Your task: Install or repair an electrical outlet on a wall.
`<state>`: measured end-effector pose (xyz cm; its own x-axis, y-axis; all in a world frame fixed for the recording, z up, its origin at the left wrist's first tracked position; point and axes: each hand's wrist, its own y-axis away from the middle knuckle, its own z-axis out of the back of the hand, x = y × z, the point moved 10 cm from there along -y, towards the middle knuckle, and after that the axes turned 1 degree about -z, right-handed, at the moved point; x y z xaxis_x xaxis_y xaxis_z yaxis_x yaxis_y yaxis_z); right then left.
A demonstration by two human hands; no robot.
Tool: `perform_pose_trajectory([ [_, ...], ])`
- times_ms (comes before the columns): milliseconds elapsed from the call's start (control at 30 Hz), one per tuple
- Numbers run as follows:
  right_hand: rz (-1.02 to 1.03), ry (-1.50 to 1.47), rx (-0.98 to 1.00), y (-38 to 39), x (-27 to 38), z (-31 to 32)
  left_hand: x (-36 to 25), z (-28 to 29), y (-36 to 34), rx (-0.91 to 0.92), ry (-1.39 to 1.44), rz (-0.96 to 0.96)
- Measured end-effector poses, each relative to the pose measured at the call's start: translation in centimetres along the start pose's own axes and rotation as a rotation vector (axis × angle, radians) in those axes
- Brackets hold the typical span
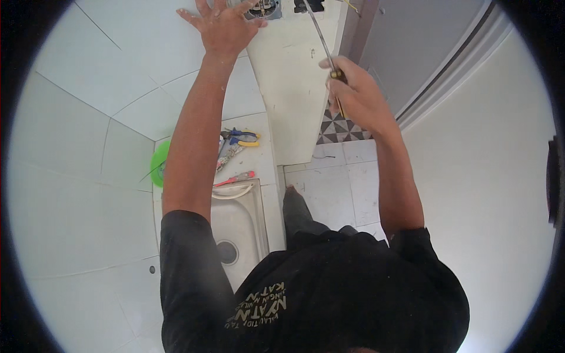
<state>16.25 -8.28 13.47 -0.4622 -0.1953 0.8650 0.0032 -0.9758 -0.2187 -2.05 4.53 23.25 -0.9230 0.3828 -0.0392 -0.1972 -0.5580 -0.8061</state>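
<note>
My left hand (226, 29) lies with its fingers spread against the white tiled wall. Beside its fingertips is an opened electrical box (263, 8) with bare metal parts inside. My right hand (359, 91) is closed round the black and yellow handle of a long screwdriver (321, 37). The shaft slants up and left, and its upper end is near a dark wall opening (312, 5) at the top edge. Whether the tip touches anything there I cannot tell.
On the tiled counter lie blue and yellow pliers (243, 141) and a red tester screwdriver (238, 177). A steel sink (263, 217) is nearer to me. Behind my left forearm shows a bright green round thing (158, 163). A grey door (421, 47) stands to the right.
</note>
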Motion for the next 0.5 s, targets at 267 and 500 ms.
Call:
perform_pose_trajectory([
  [267,0.147,0.432,-0.270,2.0,4.8,3.2,-0.5,0.8,-0.1,0.072,0.043,0.065],
  [500,0.332,0.744,-0.341,0.7,9.9,1.3,1.2,1.4,0.5,-0.210,0.686,-0.154],
])
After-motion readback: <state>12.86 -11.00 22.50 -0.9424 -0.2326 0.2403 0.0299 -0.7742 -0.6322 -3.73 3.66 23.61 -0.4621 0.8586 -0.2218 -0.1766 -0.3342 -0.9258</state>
